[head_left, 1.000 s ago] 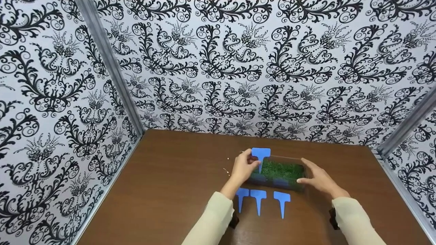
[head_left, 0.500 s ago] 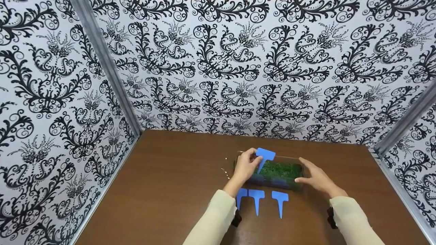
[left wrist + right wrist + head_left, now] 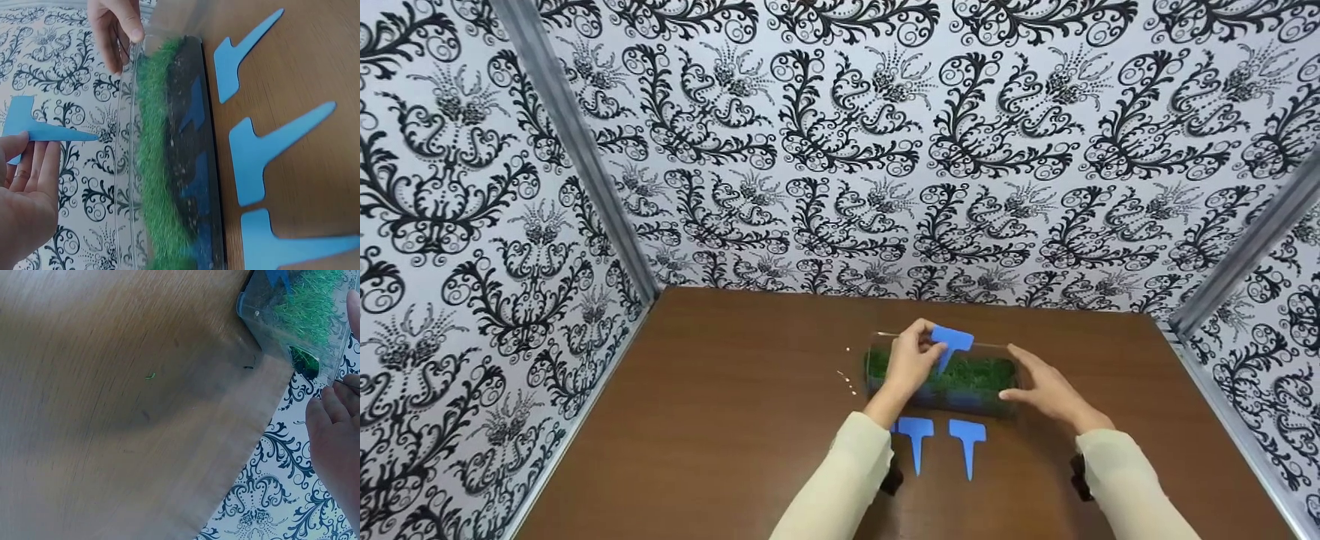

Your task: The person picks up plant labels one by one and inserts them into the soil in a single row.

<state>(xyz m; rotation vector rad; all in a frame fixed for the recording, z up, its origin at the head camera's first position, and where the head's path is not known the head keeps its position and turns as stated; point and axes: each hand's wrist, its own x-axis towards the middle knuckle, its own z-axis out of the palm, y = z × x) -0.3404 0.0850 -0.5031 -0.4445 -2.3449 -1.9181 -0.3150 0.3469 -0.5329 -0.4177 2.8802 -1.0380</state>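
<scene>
A clear plastic box (image 3: 877, 373) filled with green grass (image 3: 986, 373) stands on the brown table. My left hand (image 3: 930, 347) pinches a blue T-shaped plant label (image 3: 955, 340) over the box's left half, with the spike tilted down towards the grass. In the left wrist view the same label (image 3: 39, 129) lies between the thumb and fingers of my left hand (image 3: 22, 143), beside the box wall (image 3: 126, 169). My right hand (image 3: 1020, 375) holds the box's right end, and its fingers (image 3: 115, 28) pinch the rim. The right wrist view shows the box corner (image 3: 298, 320) and fingers (image 3: 337, 433).
More blue labels lie on the table just in front of the box (image 3: 915, 431) (image 3: 967, 435); the left wrist view shows three (image 3: 242, 56) (image 3: 270, 152) (image 3: 292, 242). Small pale specks (image 3: 846, 379) lie left of the box. Patterned walls enclose the table (image 3: 720, 420) on three sides.
My left hand has carried the label rightwards over the grass and tipped it further. The right hand stays on the box's right end.
</scene>
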